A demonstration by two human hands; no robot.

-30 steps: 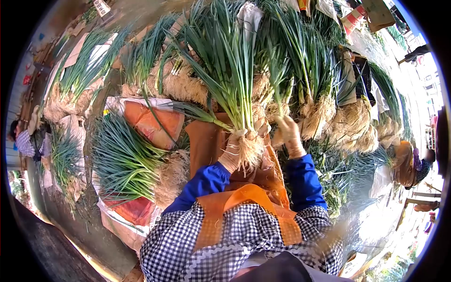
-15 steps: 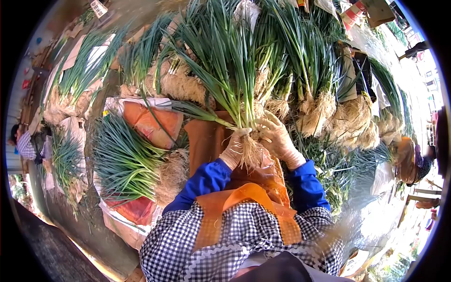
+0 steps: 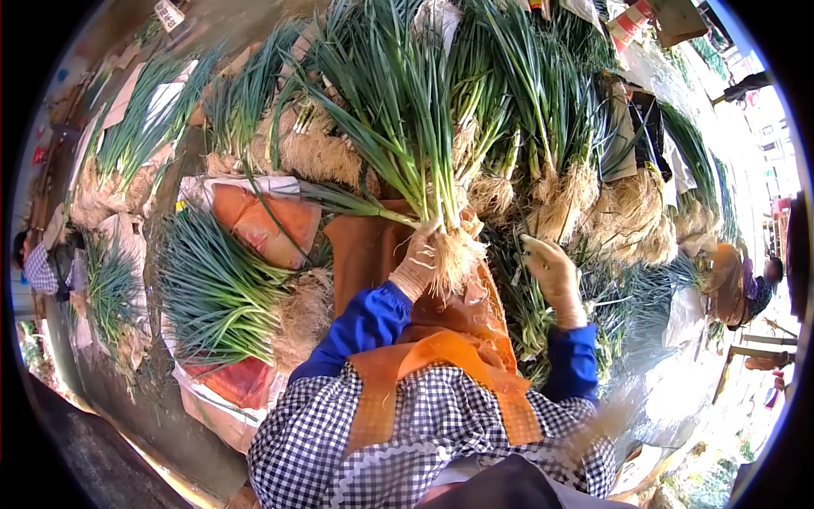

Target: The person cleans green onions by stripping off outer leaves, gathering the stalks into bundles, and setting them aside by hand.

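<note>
My left hand, in a pale glove, is closed round the lower stems of a bunch of spring onions. The bunch stands with its green leaves pointing away from me and its pale, stringy roots hanging over my orange apron. My right hand, gloved too, is apart from the bunch, to its right, above loose green leaves. Its fingers are drawn together; whatever may be between them is too small to make out.
Trimmed spring onions lie on a sheet at my left, beside an orange-red bag. More rooted bundles line the far side. People sit at the far left and far right.
My right hand has left the root end of the bunch and moved right, over the loose leaves. My left hand still grips the bunch, nearly in place.
</note>
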